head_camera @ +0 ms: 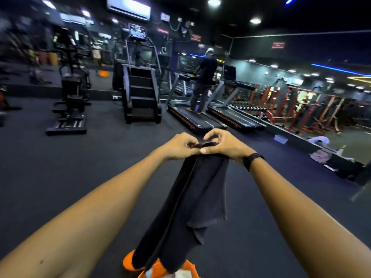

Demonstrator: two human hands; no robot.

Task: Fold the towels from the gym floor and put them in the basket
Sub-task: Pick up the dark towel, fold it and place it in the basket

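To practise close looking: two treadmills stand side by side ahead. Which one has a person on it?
The left treadmill, next to the stair climber: a person stands on its belt. The right treadmill is unoccupied.

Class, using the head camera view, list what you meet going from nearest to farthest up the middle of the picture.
Orange basket → dark towel → left hand and right hand pinching its top edge → treadmill → person walking on it.

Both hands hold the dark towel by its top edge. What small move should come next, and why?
Probably fold it in half again: the left hand and right hand pinch the top of the dark towel, which hangs long, its lower end in front of the orange basket.
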